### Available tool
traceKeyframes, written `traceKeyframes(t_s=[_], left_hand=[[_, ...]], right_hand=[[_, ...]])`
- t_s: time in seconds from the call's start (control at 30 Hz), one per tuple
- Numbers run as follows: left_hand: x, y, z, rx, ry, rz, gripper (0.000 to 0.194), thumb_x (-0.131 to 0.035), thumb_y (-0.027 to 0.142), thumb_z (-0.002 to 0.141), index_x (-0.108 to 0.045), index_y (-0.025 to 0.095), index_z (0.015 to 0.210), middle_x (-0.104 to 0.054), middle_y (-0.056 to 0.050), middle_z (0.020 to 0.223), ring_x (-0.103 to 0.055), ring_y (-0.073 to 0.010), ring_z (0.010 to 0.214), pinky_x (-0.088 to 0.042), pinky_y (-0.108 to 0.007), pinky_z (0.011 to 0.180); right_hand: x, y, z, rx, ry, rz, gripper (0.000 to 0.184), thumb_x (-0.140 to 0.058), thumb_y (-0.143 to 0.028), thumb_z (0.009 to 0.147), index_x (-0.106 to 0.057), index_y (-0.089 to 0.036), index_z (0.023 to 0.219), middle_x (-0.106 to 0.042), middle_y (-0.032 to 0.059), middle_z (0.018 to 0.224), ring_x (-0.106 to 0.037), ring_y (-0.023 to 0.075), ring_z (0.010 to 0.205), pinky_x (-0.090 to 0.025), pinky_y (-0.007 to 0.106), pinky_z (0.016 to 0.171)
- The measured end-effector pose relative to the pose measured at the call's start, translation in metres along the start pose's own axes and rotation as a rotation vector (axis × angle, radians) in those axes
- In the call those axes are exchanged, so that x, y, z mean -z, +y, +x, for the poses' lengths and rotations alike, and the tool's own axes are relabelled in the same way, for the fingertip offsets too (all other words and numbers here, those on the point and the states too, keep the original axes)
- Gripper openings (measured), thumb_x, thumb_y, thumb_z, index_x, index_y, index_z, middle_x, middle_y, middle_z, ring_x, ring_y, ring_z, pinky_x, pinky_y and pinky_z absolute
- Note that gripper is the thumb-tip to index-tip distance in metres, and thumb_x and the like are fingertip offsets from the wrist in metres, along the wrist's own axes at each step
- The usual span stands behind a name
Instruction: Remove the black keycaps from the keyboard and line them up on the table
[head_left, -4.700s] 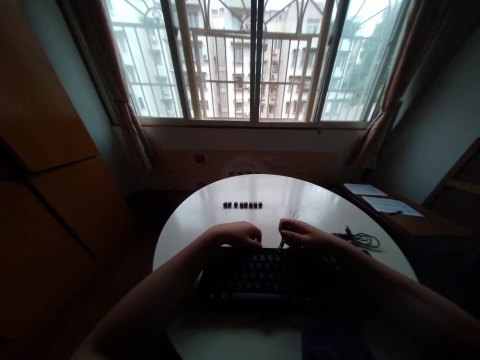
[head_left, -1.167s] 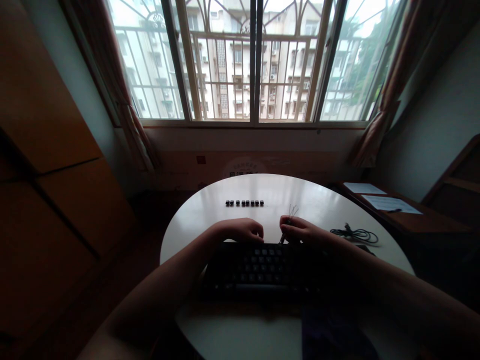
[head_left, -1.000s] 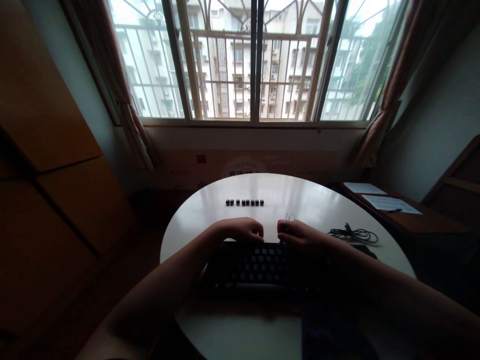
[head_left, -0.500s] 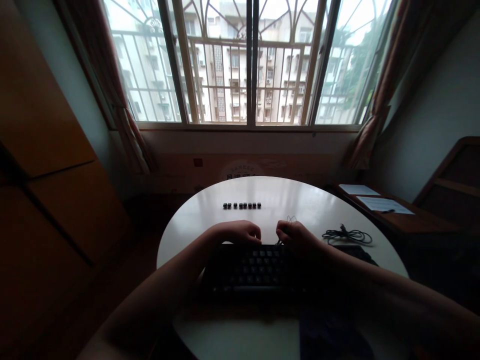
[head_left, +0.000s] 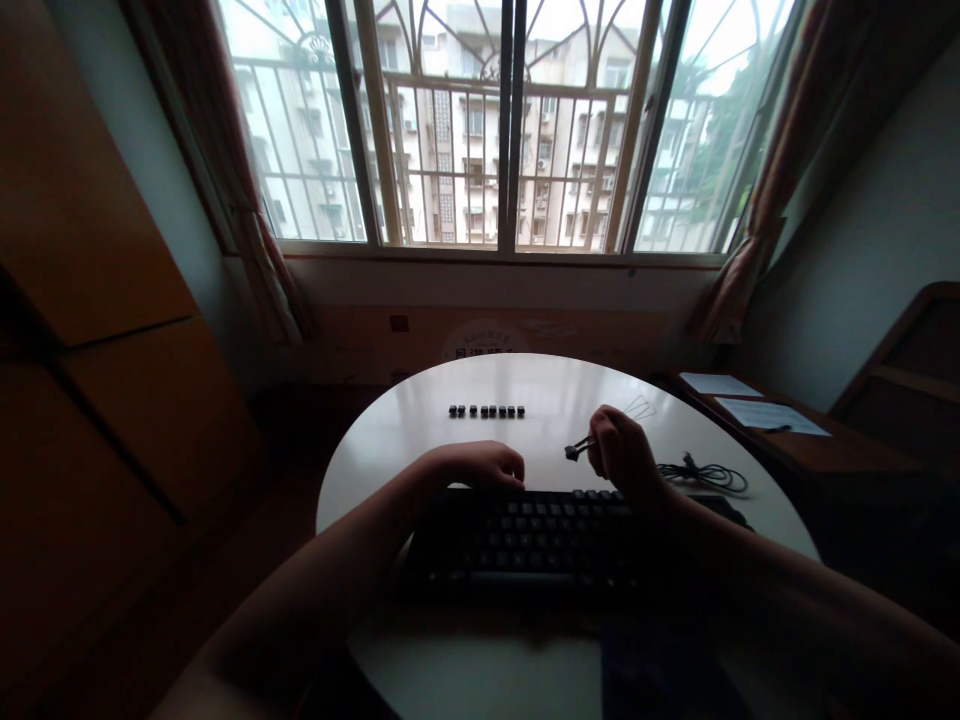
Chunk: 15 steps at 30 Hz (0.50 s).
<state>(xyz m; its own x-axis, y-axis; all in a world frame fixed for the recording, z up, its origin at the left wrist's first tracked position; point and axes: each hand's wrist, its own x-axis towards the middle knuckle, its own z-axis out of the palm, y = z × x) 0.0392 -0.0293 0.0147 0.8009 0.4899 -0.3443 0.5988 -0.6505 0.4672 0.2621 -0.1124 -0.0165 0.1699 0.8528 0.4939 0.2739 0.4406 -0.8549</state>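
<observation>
A dark keyboard (head_left: 525, 540) lies on the white round table (head_left: 420, 400), its lower part deep in shadow. My left hand (head_left: 484, 465) rests at the keyboard's far left edge, fingers curled down against it; its fingertips are partly hidden. Above the far side of the keyboard, my right hand (head_left: 619, 445) is closed around a keycap puller (head_left: 583, 445). At the puller's left end a dark keycap (head_left: 572, 453) is gripped between the prongs, clear of the keyboard. Thin wire loops stick out behind the hand. Several loose keycaps (head_left: 487, 411) stand in a row farther back.
A coiled black cable (head_left: 705, 472) lies on the right of the table, near a dark flat object (head_left: 720, 508). Beyond, a brown side table (head_left: 817, 445) bears paper sheets (head_left: 772, 415) and a pen. A window and curtains are behind, a wooden cabinet (head_left: 112, 400) at left.
My right hand has risen from the keyboard's back edge and moved right, turning the puller sideways with a keycap now showing in its prongs. The left hand has stayed put.
</observation>
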Motion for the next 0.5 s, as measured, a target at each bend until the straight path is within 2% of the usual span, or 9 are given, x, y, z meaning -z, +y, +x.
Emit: traceKeyframes(t_s=[0.1,0.17,0.3,0.43,0.5], left_hand=[[0.0,0.002,-0.001,0.004,-0.001,0.022,0.029,-0.059,0.038,0.085,-0.069,0.018,0.103,-0.07,-0.003,0.094,-0.062,-0.0173,0.081,-0.044,-0.024,0.067],[0.0,0.003,-0.001,0.005,0.001,0.033,0.03,-0.057,0.039,0.087,-0.069,0.019,0.105,-0.07,-0.004,0.095,-0.062,-0.0177,0.082,-0.044,-0.025,0.067],[0.0,0.007,-0.005,-0.024,0.051,0.062,0.035,-0.052,0.044,0.09,-0.066,0.019,0.111,-0.07,-0.005,0.096,-0.062,-0.0183,0.081,-0.044,-0.026,0.068],[-0.001,0.012,-0.008,-0.085,0.165,0.047,0.044,-0.048,0.052,0.093,-0.061,0.019,0.119,-0.068,-0.007,0.103,-0.061,-0.0195,0.085,-0.044,-0.027,0.07],[-0.001,0.014,-0.009,-0.127,0.191,0.038,0.044,-0.048,0.053,0.093,-0.061,0.02,0.118,-0.067,-0.007,0.104,-0.061,-0.0196,0.086,-0.044,-0.027,0.071]], right_hand=[[0.005,0.005,0.006,0.017,0.007,0.048,0.032,-0.043,-0.038,0.095,-0.044,-0.023,0.067,-0.037,-0.0093,0.038,-0.035,0.0085,0.031,-0.027,0.018,0.032],[0.006,0.009,0.005,0.036,-0.049,0.043,0.029,-0.045,-0.037,0.095,-0.047,-0.022,0.07,-0.041,-0.0088,0.04,-0.037,0.0085,0.032,-0.028,0.018,0.033],[0.003,0.007,-0.004,0.201,-0.275,-0.099,0.018,-0.053,-0.029,0.091,-0.054,-0.019,0.077,-0.053,-0.0043,0.056,-0.044,0.0082,0.045,-0.035,0.019,0.042],[0.004,-0.008,-0.011,0.38,-0.559,-0.163,0.004,-0.054,-0.018,0.087,-0.058,-0.018,0.085,-0.054,-0.002,0.068,-0.042,0.008,0.054,-0.035,0.02,0.05],[0.005,-0.014,-0.012,0.434,-0.651,-0.175,0.008,-0.054,-0.013,0.083,-0.057,-0.018,0.087,-0.054,-0.0017,0.071,-0.041,0.0082,0.055,-0.035,0.021,0.051]])
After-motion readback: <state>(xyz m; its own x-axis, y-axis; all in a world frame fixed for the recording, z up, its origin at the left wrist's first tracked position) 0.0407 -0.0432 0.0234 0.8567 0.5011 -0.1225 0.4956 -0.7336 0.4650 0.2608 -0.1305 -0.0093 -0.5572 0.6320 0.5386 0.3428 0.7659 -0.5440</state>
